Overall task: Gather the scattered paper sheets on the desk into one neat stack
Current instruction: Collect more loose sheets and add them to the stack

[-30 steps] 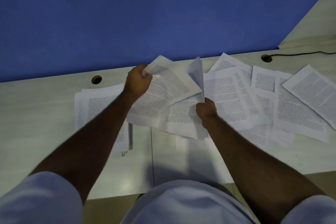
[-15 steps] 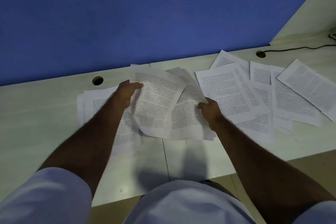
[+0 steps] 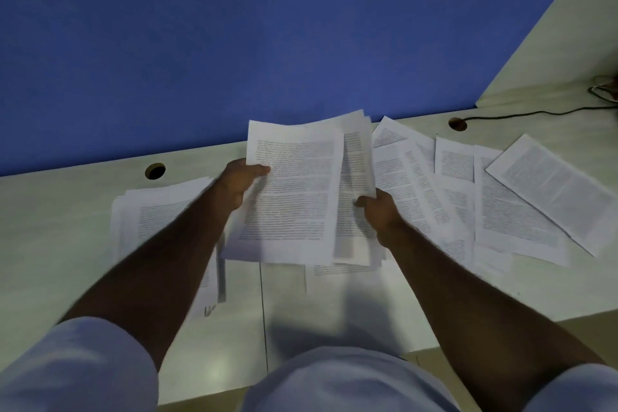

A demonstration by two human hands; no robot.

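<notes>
Head view: left hand (image 3: 239, 182) and right hand (image 3: 379, 211) fingers grip a paper bundle (image 3: 301, 191) by its side edges, raised over the tabletop (image 3: 50, 227); loose sheets (image 3: 501, 197) lie right of bundle, another pile (image 3: 157, 221) left

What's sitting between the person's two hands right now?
In the head view, a bundle of printed sheets spans the gap, gripped by the left hand and the right hand.

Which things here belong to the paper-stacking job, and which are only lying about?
Job: held sheets, left hand, right hand, pile on the left, scattered sheets on the right, desk.
Lying about: black cable, cable holes.
</notes>
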